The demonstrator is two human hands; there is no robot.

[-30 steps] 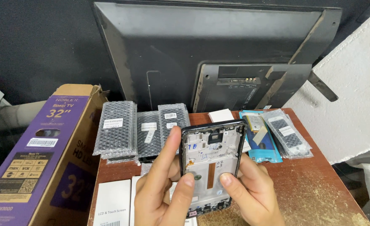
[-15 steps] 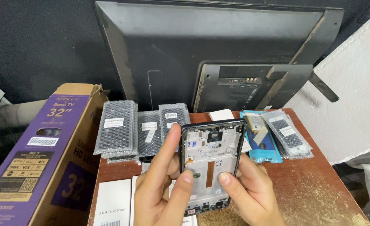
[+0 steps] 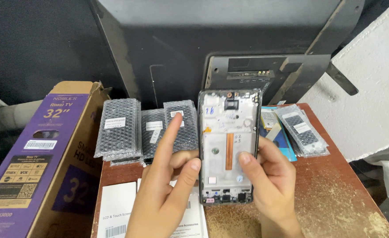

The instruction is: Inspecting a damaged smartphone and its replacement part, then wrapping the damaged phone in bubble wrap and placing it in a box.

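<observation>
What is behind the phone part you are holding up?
Behind the phone frame, bubble-wrapped packs lean by a big dark TV back, blue packets beside. The left hand and right hand hide the table below.

Setting: small electronics repair workshop. Evidence: worn, scratched brown desk (image 3: 335, 194); flat television (image 3: 212, 44) stood with its dark back panel facing out, ports exposed; purple cardboard television box (image 3: 36, 163) at the left edge; row of bubble-wrapped spare parts (image 3: 119, 130) with white stickers leaning against the set; further parts in clear bags (image 3: 302, 130); white parts boxes (image 3: 115, 211) lying flat; bare phone screen frame (image 3: 228, 150), inner side showing, marked by hand. Dark wall behind.
</observation>
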